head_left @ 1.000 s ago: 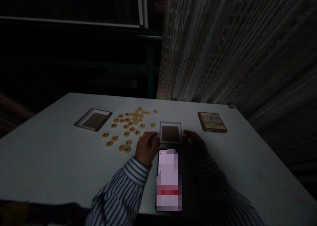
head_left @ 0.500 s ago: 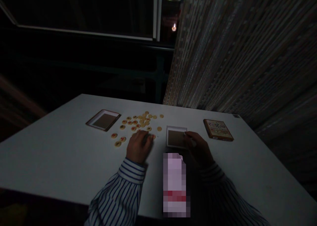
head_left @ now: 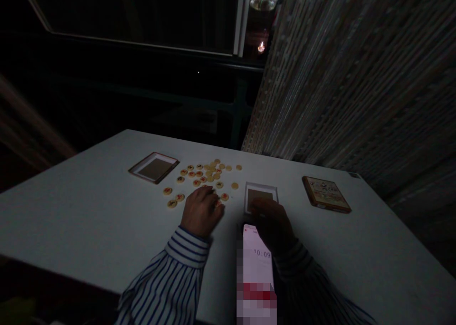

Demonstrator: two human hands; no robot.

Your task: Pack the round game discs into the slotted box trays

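My left hand (head_left: 202, 212) rests low over the near side of a scatter of xiangqi pieces (head_left: 196, 183). Its fingers are bent but apart, thumb out to the right, and a red-marked piece (head_left: 224, 197) lies just beyond the thumb. Some pieces show red or dark characters; others show blank faces. Over the near right part of a shallow open box (head_left: 251, 188) hovers my right hand (head_left: 273, 224), dark and blurred, its fingers bent downward. Whether it holds anything is hidden. Below it stands a lit phone (head_left: 254, 263), partly covered by that hand.
Another shallow open box part (head_left: 136, 169) lies on the white table (head_left: 89, 211) at the far left. A flat box with a printed cover (head_left: 327, 193) sits at the right. Behind the table hang a string curtain (head_left: 320, 78) and a dark window (head_left: 142, 16).
My right hand has left the box's right edge and moved left and nearer, over its front part. My left fingers have spread a little over the pieces. The view has shifted slightly.
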